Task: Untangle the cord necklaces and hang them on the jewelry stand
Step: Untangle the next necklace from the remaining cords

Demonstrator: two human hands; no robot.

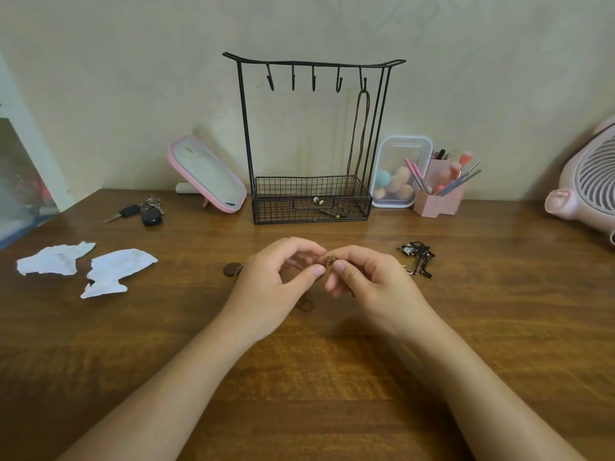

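My left hand (278, 284) and my right hand (369, 281) meet over the middle of the wooden table, both pinching a knot of a brown cord necklace (329, 260) between thumb and fingers. Its round brown pendant (230, 269) lies on the table to the left of my left hand, and a loop of the cord (305, 304) shows below the hands. A tangled black cord necklace (417, 257) lies to the right. The black wire jewelry stand (312, 134) stands at the back; one brown cord necklace (359, 134) hangs from its rightmost hook into the basket.
Two pieces of crumpled white paper (86, 266) lie at the left. Car keys (143, 211) and a pink-framed mirror (206, 174) sit left of the stand. A clear box of sponges (397, 171), a pink brush holder (439, 194) and a pink fan (589, 181) stand to the right.
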